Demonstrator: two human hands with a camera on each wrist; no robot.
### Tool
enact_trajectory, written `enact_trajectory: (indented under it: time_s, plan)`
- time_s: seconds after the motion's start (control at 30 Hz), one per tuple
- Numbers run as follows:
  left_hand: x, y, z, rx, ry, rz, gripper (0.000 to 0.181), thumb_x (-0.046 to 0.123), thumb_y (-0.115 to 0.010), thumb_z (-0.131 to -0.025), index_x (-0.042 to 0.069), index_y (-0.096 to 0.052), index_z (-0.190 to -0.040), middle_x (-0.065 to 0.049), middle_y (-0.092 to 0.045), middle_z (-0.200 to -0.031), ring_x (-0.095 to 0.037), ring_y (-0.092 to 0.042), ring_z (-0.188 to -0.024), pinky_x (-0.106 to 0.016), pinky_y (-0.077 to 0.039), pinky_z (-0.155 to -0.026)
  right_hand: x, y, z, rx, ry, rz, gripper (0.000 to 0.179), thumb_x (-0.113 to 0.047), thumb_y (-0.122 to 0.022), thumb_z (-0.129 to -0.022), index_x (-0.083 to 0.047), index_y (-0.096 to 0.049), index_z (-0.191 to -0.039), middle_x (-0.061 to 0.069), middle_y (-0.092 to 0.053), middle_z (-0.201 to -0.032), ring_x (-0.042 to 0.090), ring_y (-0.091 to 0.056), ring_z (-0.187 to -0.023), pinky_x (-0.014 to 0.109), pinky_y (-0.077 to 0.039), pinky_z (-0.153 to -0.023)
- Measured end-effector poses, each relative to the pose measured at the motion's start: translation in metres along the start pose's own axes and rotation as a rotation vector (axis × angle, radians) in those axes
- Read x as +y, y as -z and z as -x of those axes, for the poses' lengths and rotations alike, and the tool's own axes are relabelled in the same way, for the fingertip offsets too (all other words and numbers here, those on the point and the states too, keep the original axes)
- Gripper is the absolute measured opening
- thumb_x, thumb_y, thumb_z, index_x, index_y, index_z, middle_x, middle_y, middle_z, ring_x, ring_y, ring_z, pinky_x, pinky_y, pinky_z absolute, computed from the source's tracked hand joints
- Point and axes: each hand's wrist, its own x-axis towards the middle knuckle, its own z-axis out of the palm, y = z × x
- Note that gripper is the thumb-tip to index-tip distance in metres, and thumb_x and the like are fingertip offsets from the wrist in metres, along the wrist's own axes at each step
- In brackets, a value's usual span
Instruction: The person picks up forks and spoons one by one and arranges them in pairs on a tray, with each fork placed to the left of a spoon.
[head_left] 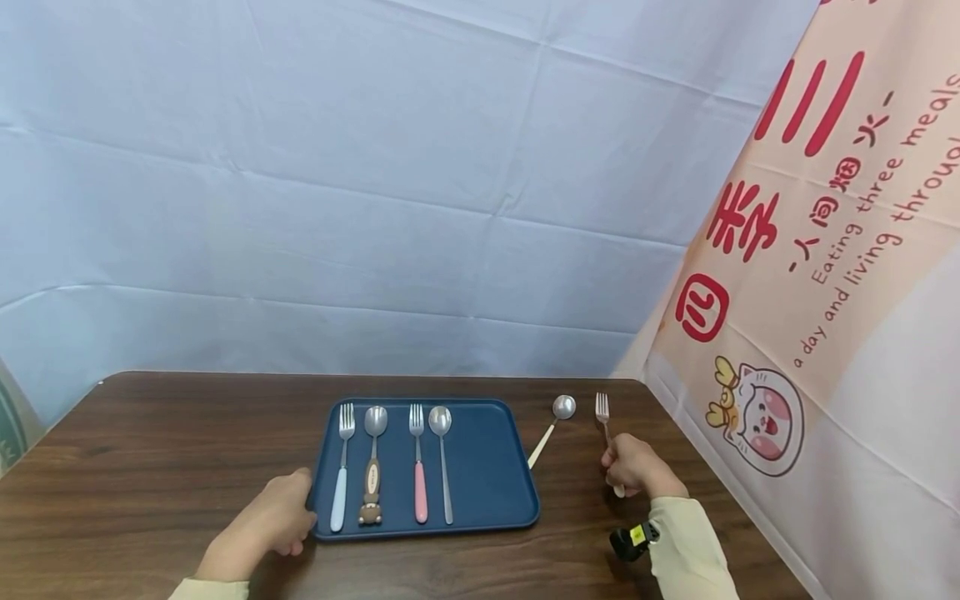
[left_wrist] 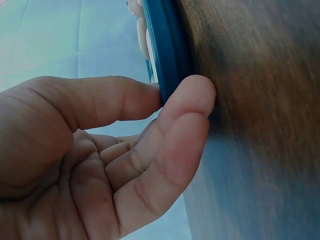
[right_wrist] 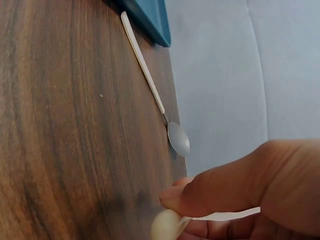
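My left hand (head_left: pixel 272 512) pinches the left rim of a blue tray (head_left: pixel 487 471); in the left wrist view the thumb (left_wrist: pixel 125 100) and fingertips meet at the tray's edge (left_wrist: pixel 170 50). My right hand (head_left: pixel 637 467) holds a fork (head_left: pixel 602 407) by its handle, tines pointing away, at the right of the table. The cream handle end (right_wrist: pixel 165 226) pokes out of this hand in the right wrist view. Between the tray and that fork lies a spoon (head_left: pixel 564 407) with a cream handle, slanting, its handle end close to the tray's right rim.
On the tray, side by side, lie a light-blue-handled fork (head_left: pixel 340 500), a bear-handled spoon (head_left: pixel 371 492), a pink-handled fork (head_left: pixel 420 492) and a plain metal spoon (head_left: pixel 446 475). The wooden table (head_left: pixel 150 467) ends at a white cloth (head_left: pixel 337 208) behind; a printed banner (head_left: pixel 840 208) hangs at right.
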Motion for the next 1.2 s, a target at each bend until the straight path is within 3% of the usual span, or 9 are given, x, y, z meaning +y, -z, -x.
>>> enact_trajectory:
  time_s: [0.23, 0.57, 1.2]
  plan:
    - [0.000, 0.000, 0.000, -0.005, -0.001, -0.006, 0.042, -0.010, -0.057, -0.080, -0.024, -0.038, -0.115, -0.010, -0.049, -0.054, -0.016, -0.053, -0.038, -0.027, -0.045, -0.038, -0.003, -0.001, 0.002, 0.011, 0.003, 0.001, 0.018, 0.015, -0.055, -0.065, 0.002, -0.056, -0.078, 0.006, -0.051, -0.056, 0.017, -0.054, -0.047, 0.033, -0.050, -0.046]
    - [0.001, 0.000, 0.000, -0.009, 0.005, -0.021, 0.049, -0.009, -0.057, -0.081, -0.026, -0.033, -0.120, -0.010, -0.050, -0.054, -0.016, -0.053, -0.039, -0.028, -0.045, -0.038, -0.009, -0.005, 0.003, -0.004, -0.019, -0.041, 0.016, 0.014, -0.059, -0.070, 0.003, -0.055, -0.081, 0.008, -0.052, -0.068, 0.018, -0.056, -0.053, 0.032, -0.050, -0.048]
    - [0.002, 0.000, 0.000, 0.004, -0.004, -0.013, 0.038, -0.011, -0.056, -0.079, -0.023, -0.041, -0.111, -0.009, -0.049, -0.053, -0.015, -0.053, -0.038, -0.027, -0.045, -0.038, -0.047, -0.024, 0.001, -0.021, 0.041, -0.060, 0.017, 0.014, -0.055, -0.068, 0.003, -0.057, -0.082, 0.009, -0.053, -0.059, 0.019, -0.055, -0.048, 0.031, -0.048, -0.046]
